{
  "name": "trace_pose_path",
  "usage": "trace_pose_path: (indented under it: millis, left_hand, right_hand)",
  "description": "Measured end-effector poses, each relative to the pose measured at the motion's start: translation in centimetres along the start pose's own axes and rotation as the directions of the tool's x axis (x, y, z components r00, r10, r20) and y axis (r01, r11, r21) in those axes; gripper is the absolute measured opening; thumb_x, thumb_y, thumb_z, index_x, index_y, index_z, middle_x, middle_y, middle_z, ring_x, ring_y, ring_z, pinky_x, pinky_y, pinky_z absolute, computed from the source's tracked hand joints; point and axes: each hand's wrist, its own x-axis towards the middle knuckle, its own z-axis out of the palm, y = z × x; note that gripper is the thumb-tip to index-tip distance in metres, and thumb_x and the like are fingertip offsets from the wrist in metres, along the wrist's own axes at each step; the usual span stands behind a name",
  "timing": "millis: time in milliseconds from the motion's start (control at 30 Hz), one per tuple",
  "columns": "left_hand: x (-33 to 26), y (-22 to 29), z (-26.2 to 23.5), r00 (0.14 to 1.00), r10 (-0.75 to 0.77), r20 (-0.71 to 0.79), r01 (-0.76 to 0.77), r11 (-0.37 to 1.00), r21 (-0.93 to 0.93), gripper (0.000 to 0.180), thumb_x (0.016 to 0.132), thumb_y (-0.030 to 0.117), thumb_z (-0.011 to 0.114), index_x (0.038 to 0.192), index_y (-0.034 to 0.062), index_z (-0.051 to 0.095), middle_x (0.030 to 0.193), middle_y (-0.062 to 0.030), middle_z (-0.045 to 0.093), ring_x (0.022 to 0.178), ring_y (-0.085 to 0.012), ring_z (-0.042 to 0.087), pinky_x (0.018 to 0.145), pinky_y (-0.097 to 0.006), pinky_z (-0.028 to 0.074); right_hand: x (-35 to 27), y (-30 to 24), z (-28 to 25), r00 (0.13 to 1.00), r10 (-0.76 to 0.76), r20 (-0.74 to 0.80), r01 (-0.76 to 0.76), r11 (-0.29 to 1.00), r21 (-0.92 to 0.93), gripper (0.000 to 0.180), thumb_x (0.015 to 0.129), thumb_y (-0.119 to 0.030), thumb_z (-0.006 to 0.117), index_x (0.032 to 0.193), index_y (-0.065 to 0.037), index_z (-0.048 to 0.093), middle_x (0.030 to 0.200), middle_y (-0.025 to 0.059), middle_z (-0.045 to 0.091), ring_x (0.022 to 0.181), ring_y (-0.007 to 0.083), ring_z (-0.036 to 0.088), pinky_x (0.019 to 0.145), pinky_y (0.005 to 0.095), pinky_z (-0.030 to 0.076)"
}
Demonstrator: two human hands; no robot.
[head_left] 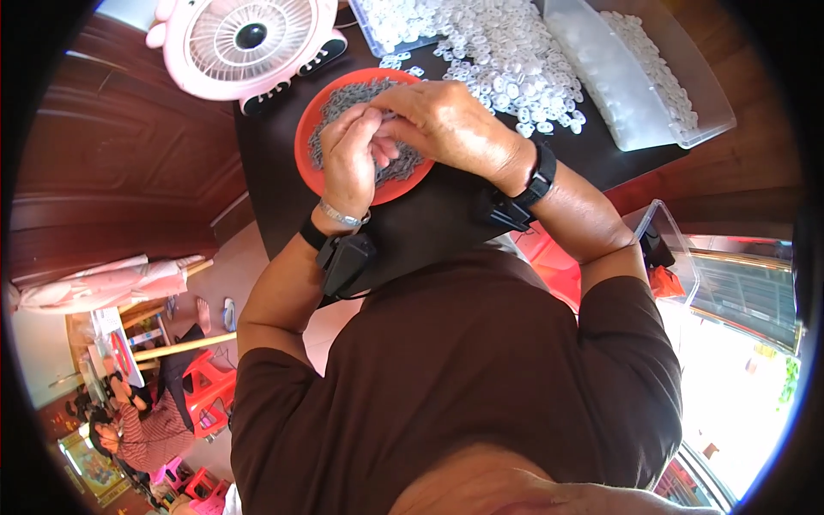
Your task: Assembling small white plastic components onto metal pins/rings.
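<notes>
Both hands meet over a round red dish heaped with several small grey metal pieces. My left hand is curled, fingertips pinched together at a small piece that I cannot make out. My right hand lies across the dish with its fingers bent toward the left hand's fingertips. Each wrist carries a black band with a small black box. A wide spread of small white plastic rings lies on the black table just beyond the dish.
A pink desk fan stands at the far left of the table. A clear plastic bin with more white rings sits at the right, another clear tray at the back. Another person sits low at the left on a red stool.
</notes>
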Motion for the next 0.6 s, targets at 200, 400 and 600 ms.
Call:
trace_pose_path:
  millis: [200, 400, 600]
  left_hand:
    - [-0.45, 0.19, -0.07, 0.998, 0.049, 0.036, -0.051, 0.998, 0.035, 0.026, 0.091, 0.02, 0.046, 0.082, -0.001, 0.059, 0.068, -0.0039, 0.058, 0.052, -0.0087, 0.051, 0.047, -0.02, 0.038]
    - [-0.68, 0.59, 0.49, 0.997, 0.066, 0.028, -0.067, 0.998, 0.021, 0.026, 0.092, 0.017, 0.044, 0.079, -0.0009, 0.058, 0.066, -0.0037, 0.057, 0.051, -0.0087, 0.051, 0.046, -0.019, 0.038]
    - [-1.06, 0.69, 0.49, 0.993, 0.122, 0.005, -0.122, 0.992, 0.021, 0.026, 0.091, 0.019, 0.046, 0.081, -0.0014, 0.058, 0.066, -0.0044, 0.057, 0.052, -0.0095, 0.051, 0.048, -0.021, 0.039]
  right_hand:
    - [-0.26, -0.46, 0.04, 1.0, 0.007, 0.02, -0.007, 1.0, -0.017, 0.019, 0.073, -0.008, 0.066, 0.09, -0.005, 0.06, 0.073, 0.0112, 0.061, 0.067, 0.0295, 0.061, 0.06, 0.0364, 0.05]
    - [-0.31, -0.68, 0.04, 1.0, -0.019, 0.002, 0.019, 0.997, -0.072, 0.017, 0.073, -0.01, 0.066, 0.088, -0.005, 0.059, 0.071, 0.0094, 0.061, 0.065, 0.028, 0.061, 0.058, 0.0351, 0.05]
    - [-0.19, -0.97, 0.02, 0.996, -0.068, -0.065, 0.064, 0.996, -0.056, 0.019, 0.072, -0.009, 0.068, 0.089, -0.006, 0.061, 0.074, 0.0093, 0.062, 0.066, 0.0272, 0.062, 0.057, 0.034, 0.05]
